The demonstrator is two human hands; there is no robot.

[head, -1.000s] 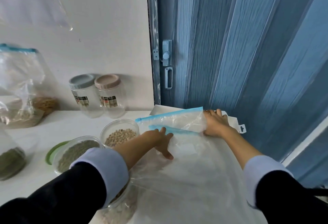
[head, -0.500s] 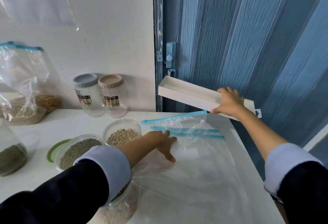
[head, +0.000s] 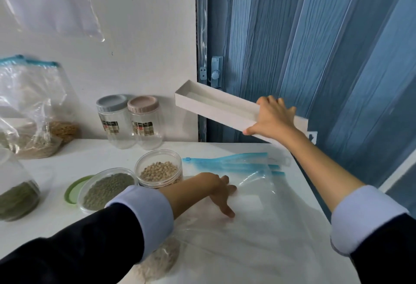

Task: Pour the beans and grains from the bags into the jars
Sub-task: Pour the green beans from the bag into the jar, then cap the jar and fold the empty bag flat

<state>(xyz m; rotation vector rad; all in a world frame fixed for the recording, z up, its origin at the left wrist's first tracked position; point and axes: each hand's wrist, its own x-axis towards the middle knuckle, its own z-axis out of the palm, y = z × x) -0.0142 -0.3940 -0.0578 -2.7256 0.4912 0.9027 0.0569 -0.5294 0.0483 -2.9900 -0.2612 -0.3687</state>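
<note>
White and smooth, the table (head: 94,160) stands against a pale wall beside a ribbed blue folding door (head: 315,47). On it, the left hand (head: 216,191) lies flat with its fingers stretched out, pressing down on a clear, floppy plastic bag (head: 258,227) with blue zip strips, while two round open jars sit just to the left, one of tan beans (head: 158,169) and one of small green grains (head: 108,189). Up above the table's far edge, the right hand (head: 273,119) curls its fingers and thumb round the side of a long, thin white box (head: 213,103), tilted and open on top.
</note>
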